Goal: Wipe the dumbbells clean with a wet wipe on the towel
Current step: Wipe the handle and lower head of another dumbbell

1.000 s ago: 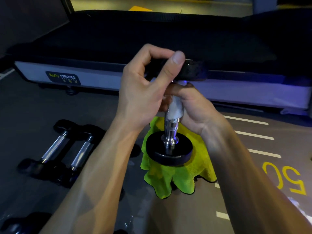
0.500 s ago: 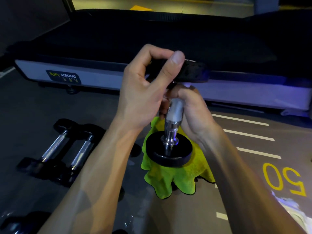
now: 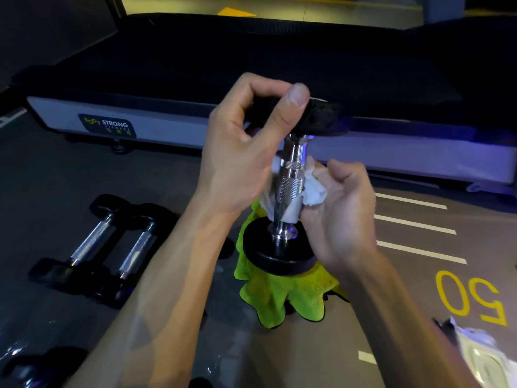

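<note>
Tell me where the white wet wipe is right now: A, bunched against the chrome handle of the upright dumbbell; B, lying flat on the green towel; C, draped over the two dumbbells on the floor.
A: the white wet wipe is bunched in the right hand against the upright dumbbell's chrome knurled handle.

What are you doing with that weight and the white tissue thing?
A person is cleaning a dumbbell that stands on end on a green towel. The left hand grips the top weight to steady it. The right hand holds a wet wipe against the shiny metal handle. Two more dumbbells lie on the floor to the left.
</note>
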The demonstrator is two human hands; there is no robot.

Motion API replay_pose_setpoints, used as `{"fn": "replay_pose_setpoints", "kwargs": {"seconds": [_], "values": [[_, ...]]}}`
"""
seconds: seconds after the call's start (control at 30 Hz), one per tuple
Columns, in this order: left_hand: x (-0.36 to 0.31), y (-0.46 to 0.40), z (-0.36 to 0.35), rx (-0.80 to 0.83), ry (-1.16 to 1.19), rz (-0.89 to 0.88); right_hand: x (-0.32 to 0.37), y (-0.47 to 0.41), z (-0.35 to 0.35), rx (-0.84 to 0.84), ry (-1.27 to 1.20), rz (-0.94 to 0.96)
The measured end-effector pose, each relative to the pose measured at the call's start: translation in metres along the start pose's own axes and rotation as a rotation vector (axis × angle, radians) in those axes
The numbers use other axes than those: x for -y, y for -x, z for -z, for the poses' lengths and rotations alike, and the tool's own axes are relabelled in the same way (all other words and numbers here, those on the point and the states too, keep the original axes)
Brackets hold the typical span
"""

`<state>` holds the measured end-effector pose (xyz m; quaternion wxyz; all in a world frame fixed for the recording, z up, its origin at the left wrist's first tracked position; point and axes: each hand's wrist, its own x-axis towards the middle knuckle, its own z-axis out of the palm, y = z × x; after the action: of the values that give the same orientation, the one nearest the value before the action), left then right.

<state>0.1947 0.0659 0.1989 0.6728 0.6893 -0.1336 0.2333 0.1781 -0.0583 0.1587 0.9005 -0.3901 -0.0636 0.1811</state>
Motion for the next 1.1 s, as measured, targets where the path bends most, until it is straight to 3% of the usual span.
{"fn": "replay_pose_setpoints", "kwargs": {"seconds": [0.1,0.17,0.23,0.4,0.5,0.73,0.9,1.1], "values": [[0.000,0.002,-0.001,0.031,0.016,-0.017,0.013,-0.023,0.003,0.002,-0.011,-0.261],[0.000,0.002,-0.001,0.021,0.017,-0.017,0.013,-0.034,0.004,-0.008,0.042,-0.324],[0.001,0.001,0.000,0.008,0.018,-0.015,0.009,-0.036,-0.002,-0.046,0.101,-0.282],[-0.003,0.002,-0.004,0.018,0.012,-0.034,-0.008,-0.017,-0.019,-0.409,0.093,-0.062],[-0.004,0.002,-0.011,-0.005,-0.031,-0.033,-0.023,0.001,-0.027,-0.486,0.096,0.137],[-0.002,0.002,-0.013,-0.067,-0.079,-0.019,-0.039,0.041,-0.011,-0.343,0.671,0.374],[-0.004,0.006,-0.012,-0.058,-0.054,-0.029,-0.026,0.020,0.006,-0.337,0.891,0.253],[0.002,0.003,-0.010,-0.066,-0.023,0.002,0.003,0.006,0.024,0.049,0.913,0.060]]}}
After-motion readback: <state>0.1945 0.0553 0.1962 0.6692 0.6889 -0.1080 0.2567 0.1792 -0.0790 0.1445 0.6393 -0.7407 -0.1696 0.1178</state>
